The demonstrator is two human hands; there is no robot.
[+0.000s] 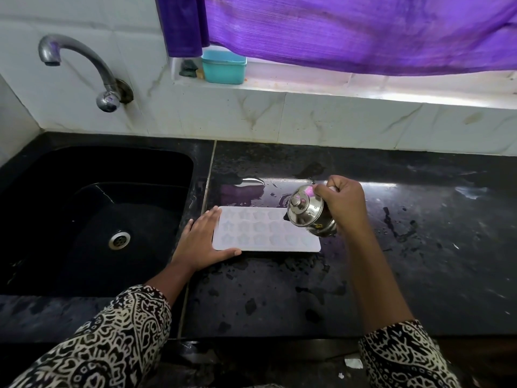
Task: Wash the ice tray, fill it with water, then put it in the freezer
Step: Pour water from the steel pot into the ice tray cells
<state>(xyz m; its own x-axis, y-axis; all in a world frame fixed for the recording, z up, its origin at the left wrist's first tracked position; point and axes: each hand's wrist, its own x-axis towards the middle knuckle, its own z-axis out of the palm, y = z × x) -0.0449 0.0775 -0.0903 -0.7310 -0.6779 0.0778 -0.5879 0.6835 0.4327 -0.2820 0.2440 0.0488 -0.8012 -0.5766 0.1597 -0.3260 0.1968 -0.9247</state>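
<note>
A white ice tray (265, 229) with several star-shaped cells lies flat on the black counter (279, 298), just right of the sink. My left hand (202, 242) rests against the tray's left end, fingers straight along its edges. My right hand (342, 203) grips the handle of a small steel jug (307, 212) with a lid. The jug is tilted to the left over the tray's right end. No stream of water is visible.
A black sink (84, 219) with a steel drain (119, 239) lies to the left, under a wall tap (81, 68). Water puddles (251, 189) wet the counter behind the tray. A teal box (223, 67) stands on the window ledge under a purple curtain (349, 29).
</note>
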